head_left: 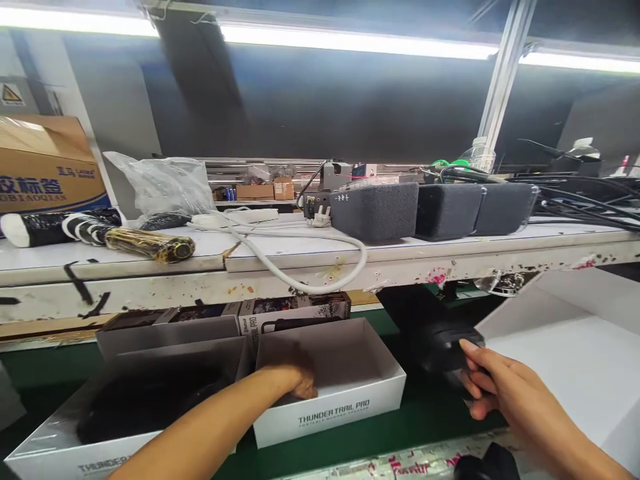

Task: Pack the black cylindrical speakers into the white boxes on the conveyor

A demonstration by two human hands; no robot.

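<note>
My left hand point(295, 381) reaches into a white box point(373, 400) printed "THUNDERTRAIL PRO", close to the inside of its front wall. The wall and shadow hide most of its fingers, so I cannot tell whether they grip anything. To the right of the box, my right hand point(487, 380) pinches the edge of a black item point(443, 343) between thumb and fingers. That item is smeared by motion and its kind is unclear. A second white box point(117, 453) on the left holds a large dark object point(145, 407).
A shelf edge point(300, 280) runs above the boxes, with a white cable point(280, 267) drooping over it. Dark speakers point(375, 212), a wrapped roll point(150, 244) and black cables point(590, 200) lie on it. A large white open box point(575, 340) stands at right.
</note>
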